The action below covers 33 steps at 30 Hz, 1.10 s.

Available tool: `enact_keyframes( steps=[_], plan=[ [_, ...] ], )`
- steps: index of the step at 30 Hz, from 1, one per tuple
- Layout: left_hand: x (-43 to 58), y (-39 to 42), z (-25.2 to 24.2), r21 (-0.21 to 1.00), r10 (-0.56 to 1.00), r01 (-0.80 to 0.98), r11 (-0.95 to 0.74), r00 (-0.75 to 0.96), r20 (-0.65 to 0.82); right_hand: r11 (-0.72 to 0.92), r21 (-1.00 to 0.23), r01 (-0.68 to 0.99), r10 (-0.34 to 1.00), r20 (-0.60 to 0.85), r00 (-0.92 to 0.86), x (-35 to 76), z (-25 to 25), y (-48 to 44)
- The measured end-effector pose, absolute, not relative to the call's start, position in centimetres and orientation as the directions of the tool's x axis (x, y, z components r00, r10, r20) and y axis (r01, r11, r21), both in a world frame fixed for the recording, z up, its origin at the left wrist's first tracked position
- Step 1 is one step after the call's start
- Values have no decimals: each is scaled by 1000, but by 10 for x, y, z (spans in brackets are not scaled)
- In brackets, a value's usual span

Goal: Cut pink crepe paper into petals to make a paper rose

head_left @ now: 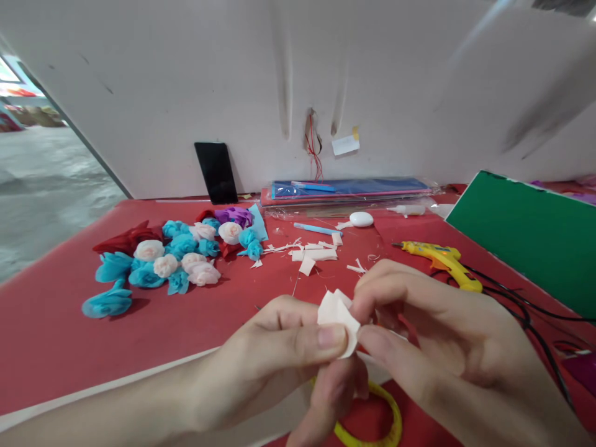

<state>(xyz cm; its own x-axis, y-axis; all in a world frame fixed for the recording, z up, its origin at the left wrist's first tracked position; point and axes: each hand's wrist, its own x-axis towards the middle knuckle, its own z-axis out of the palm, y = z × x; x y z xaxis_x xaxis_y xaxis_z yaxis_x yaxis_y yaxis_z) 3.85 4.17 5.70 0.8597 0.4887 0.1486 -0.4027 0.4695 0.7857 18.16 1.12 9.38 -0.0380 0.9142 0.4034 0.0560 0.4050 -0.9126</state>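
Between both hands, above the table's front edge, is a small folded pale-pink paper petal. My left hand pinches it, thumb across its front. The thumb and forefinger of my right hand close on the petal's right edge. Below the hands shows a yellow ring-shaped handle, partly covered by fingers. Finished-looking paper flowers in blue, pale pink, purple and red lie in a group at the left. Pale paper scraps are scattered just beyond my hands.
On the right lies a yellow glue gun with a black cord, near a green board. A black phone leans on the white wall. Packaged blue sheets, a light-blue pen and a white oval object lie at the back.
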Motion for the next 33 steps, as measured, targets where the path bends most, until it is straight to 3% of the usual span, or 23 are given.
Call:
enact_keyframes(
  steps=[3,7,12,23,33],
  plan=[
    [39,41,57,782,503,-398,480,855,125,360,-933,-27,932,361,-38,176,95,6],
    [39,42,59,757,489,-419,502,859,151,173,-985,0,984,172,-34,175,106,-2],
    [37,42,59,745,495,-386,544,865,87,61,-998,4,995,61,-74,177,116,-3],
    [35,41,58,708,481,-390,588,873,81,47,-998,43,993,42,-106,181,117,3],
    [38,42,58,749,499,-378,544,864,74,152,-980,126,980,133,-148,186,114,6]
  ],
)
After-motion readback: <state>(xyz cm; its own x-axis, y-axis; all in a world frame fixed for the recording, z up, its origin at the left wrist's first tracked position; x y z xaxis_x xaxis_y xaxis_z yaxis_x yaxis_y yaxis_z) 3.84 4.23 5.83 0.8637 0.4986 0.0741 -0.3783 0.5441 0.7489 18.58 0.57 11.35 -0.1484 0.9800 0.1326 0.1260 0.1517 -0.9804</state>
